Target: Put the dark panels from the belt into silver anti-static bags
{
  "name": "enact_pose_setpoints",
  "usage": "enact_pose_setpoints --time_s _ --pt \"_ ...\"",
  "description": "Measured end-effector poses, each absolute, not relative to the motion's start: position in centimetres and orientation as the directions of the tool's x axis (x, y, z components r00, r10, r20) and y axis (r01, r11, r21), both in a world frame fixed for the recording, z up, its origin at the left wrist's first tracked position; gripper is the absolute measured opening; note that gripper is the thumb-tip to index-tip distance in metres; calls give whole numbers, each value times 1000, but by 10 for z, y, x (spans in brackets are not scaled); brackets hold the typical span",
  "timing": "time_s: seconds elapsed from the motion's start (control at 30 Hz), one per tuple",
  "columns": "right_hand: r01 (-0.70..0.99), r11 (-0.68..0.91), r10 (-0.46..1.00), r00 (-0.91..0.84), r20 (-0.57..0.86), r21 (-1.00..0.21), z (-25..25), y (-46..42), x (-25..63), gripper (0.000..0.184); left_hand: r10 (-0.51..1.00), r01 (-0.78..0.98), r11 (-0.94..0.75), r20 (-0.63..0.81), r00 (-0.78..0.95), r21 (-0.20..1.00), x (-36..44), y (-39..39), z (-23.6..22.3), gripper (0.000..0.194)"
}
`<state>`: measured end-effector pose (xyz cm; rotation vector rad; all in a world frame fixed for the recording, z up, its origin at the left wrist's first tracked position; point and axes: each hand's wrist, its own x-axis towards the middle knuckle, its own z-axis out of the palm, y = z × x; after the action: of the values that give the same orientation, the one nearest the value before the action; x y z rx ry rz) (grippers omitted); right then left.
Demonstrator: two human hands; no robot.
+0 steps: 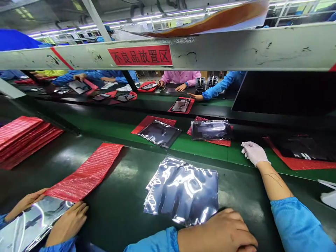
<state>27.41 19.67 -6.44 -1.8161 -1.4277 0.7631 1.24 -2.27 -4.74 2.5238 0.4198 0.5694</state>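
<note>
Had the left hand [223, 229], bare below its blue sleeve, curled at the near edge of a stack of shiny plastic bags [183, 189]. Could not tell its grip, with the fingertips hidden or cut off. Held the right hand [254, 153], in a white glove, out over the green conveyor belt [204, 150], fingers half-bent. Could not tell whether open or closed there either.

Saw just left of the glove a bagged panel [211, 131] on red bubble wrap [217, 142], and farther left a second bagged panel [159, 134], set askew. Found a dark panel [307, 147] on a red sheet [301, 163] blocking the glove's right side.

Met, to the left, a co-worker's hands [67, 222] at a silvery bag [31, 222] and a red bubble-wrap sleeve [86, 173], with a red pile [23, 140] beyond.

Saw the dark tabletop [118, 196] give sideways room between that sleeve and the stack, and end at the belt just past the stack. Had a pale crossbeam [223, 52] barring the way above, bearing a red sign [140, 55], and a large black screen [286, 92] standing below it at far right.
</note>
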Motion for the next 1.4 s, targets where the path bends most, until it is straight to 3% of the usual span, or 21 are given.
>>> enact_pose_setpoints --time_s 0.23,0.33,0.43,0.6,0.67,0.77,0.9,1.03,1.27,1.4 --pt "588 -175 984 138 -115 -789 -60 200 266 32 363 186 -838 270 892 513 9 -10 -43 15" --pt "500 -175 983 142 -119 -848 -59 197 263 27 356 189 -853 279 892 486 9 -8 -47 18" --pt "392 -187 979 152 -137 -901 -58 195 260 26 320 164 -899 354 879 406 13 -13 -59 20" --pt "413 -183 982 123 -144 -892 -59 194 254 25 329 209 -940 552 766 271 22 -24 -73 13" --pt "438 -171 985 109 -137 -883 -60 194 252 24 430 301 -902 570 701 310 14 -17 -63 20" --pt "445 -154 988 86 -128 -882 -59 193 248 26 738 622 -674 396 546 399 -12 10 -38 27" --pt "395 -151 988 78 -130 -906 -53 191 243 25 873 820 -486 216 438 301 -43 47 -26 57" --pt "372 -146 989 62 -133 -917 -48 189 237 23 880 823 -474 138 454 312 -56 64 -33 47" --pt "393 -107 994 11 -111 -913 -56 190 240 26 861 703 -489 156 484 517 -60 76 -38 44" --pt "409 -92 993 -32 -115 -908 -65 193 245 27 877 641 -467 228 423 609 -57 76 -46 20"
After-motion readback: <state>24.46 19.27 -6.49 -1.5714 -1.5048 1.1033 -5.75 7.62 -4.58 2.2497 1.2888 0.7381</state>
